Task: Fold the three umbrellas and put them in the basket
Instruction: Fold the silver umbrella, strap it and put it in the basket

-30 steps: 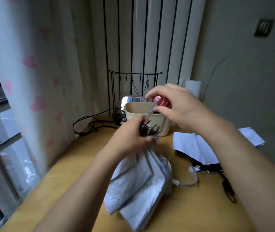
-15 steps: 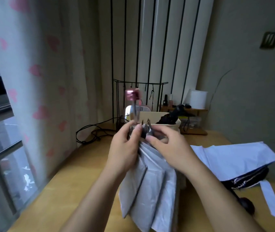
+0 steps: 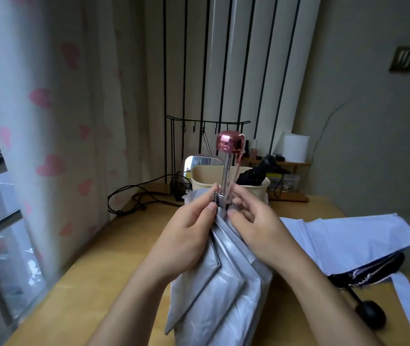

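Observation:
I hold a silver-lined umbrella (image 3: 221, 290) upright over the wooden table, its pink handle (image 3: 230, 142) topping a metal shaft. My left hand (image 3: 186, 236) grips the gathered ribs and cloth from the left. My right hand (image 3: 256, 228) pinches the ribs by the shaft from the right. Behind them stands the cream basket (image 3: 205, 174) with a folded black umbrella (image 3: 255, 174) in it. A third umbrella (image 3: 353, 243), white outside and black inside, lies half collapsed on the table at the right, its black handle (image 3: 371, 314) towards me.
Black cables (image 3: 134, 196) trail over the table's back left corner beside a heart-print curtain (image 3: 46, 136). A mirror (image 3: 201, 162) and a black wire rack (image 3: 199, 128) stand behind the basket. A small wooden shelf (image 3: 289, 196) with bottles and a white roll sits at the back right.
My right hand left the pink handle and came down to the ribs beside my left hand. The umbrella swung upright, handle on top. The view lifted, showing the basket and third umbrella more fully.

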